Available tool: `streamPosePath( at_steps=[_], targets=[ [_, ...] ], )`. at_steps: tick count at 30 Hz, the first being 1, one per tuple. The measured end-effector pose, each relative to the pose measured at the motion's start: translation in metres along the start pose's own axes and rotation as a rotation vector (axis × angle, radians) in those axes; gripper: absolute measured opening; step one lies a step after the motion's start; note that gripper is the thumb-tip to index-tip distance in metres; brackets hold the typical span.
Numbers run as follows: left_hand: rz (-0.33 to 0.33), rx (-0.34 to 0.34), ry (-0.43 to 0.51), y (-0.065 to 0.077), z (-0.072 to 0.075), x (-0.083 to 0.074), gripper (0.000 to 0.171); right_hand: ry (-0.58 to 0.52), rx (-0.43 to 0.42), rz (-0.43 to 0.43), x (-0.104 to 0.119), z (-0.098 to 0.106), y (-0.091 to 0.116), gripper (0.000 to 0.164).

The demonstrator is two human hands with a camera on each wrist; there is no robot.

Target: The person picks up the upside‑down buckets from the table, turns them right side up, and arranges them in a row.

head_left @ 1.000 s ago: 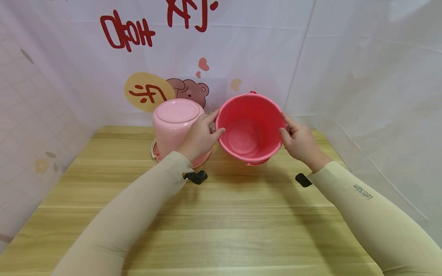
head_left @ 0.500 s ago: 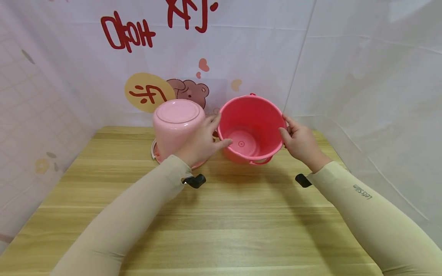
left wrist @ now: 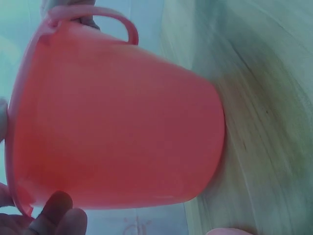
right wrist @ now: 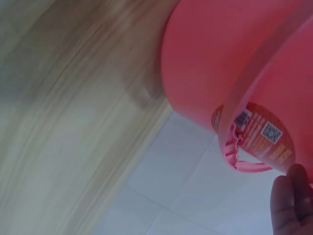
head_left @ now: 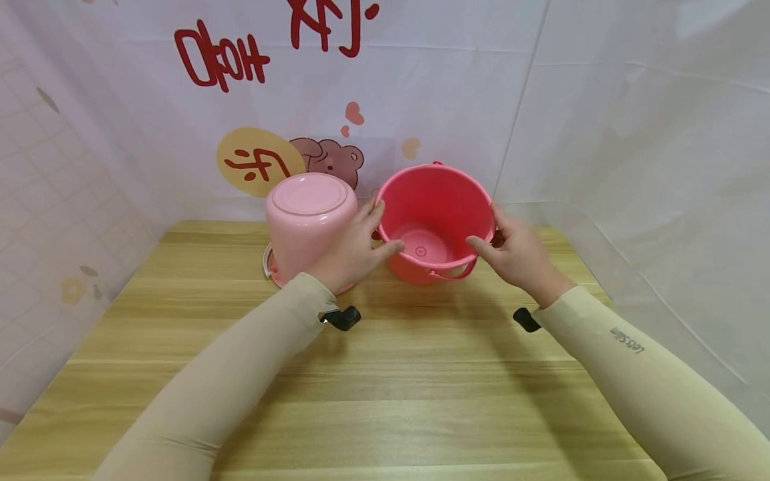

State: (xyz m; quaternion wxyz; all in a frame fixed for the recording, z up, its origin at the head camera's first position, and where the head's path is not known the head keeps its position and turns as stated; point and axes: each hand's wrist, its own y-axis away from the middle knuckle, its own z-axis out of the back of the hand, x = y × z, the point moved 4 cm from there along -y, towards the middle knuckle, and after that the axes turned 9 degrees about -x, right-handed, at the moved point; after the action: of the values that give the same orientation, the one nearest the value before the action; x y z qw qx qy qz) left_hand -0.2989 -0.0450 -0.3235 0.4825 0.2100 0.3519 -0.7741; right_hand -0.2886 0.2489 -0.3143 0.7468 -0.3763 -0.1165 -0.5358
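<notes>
A coral-red plastic bucket (head_left: 421, 250) stands mouth up at the back of the table, its base close on the wood in the left wrist view. My left hand (head_left: 355, 244) holds its left rim, thumb over the edge and fingers curled outside. On the opposite side my right hand (head_left: 514, 250) has its thumb across the rim and fingers behind the wall. The bucket's handle (right wrist: 249, 85) hangs down the side past a printed label (right wrist: 259, 132). Just left, a pale pink bucket (head_left: 309, 224) stands upside down, partly hidden by my left hand.
The wood-grain table (head_left: 385, 401) runs toward me under both forearms. A white printed cloth (head_left: 445, 87) hangs close behind the buckets, with another cloth (head_left: 680, 200) on the right. A black wrist mount (head_left: 341, 318) sticks out below my left wrist.
The red bucket has tipped from facing me to more upright, its base coming down. My left thumb has moved farther over the rim; my right hand has shifted its hold toward the near side.
</notes>
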Motion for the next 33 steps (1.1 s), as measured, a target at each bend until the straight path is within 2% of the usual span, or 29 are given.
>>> streamPosePath(
  at_steps=[4,7,13,22,33],
  targets=[
    [0.018,0.0,-0.031,0.0,-0.002,0.0,0.093,-0.021,0.071,-0.031,0.002,-0.006,0.001,0.104],
    [0.044,0.003,-0.035,0.0,-0.005,0.002,0.099,-0.034,0.102,-0.053,0.004,-0.008,0.001,0.114],
    [0.102,0.005,-0.031,0.0,-0.01,0.005,0.112,-0.039,0.101,-0.081,0.007,-0.009,0.001,0.114],
    [0.116,-0.016,-0.003,-0.003,-0.014,0.005,0.117,0.008,0.135,-0.124,0.005,-0.011,-0.001,0.116],
    [0.134,-0.037,-0.003,-0.011,-0.018,0.009,0.116,-0.037,0.155,-0.187,0.008,-0.013,-0.008,0.116]
  ],
)
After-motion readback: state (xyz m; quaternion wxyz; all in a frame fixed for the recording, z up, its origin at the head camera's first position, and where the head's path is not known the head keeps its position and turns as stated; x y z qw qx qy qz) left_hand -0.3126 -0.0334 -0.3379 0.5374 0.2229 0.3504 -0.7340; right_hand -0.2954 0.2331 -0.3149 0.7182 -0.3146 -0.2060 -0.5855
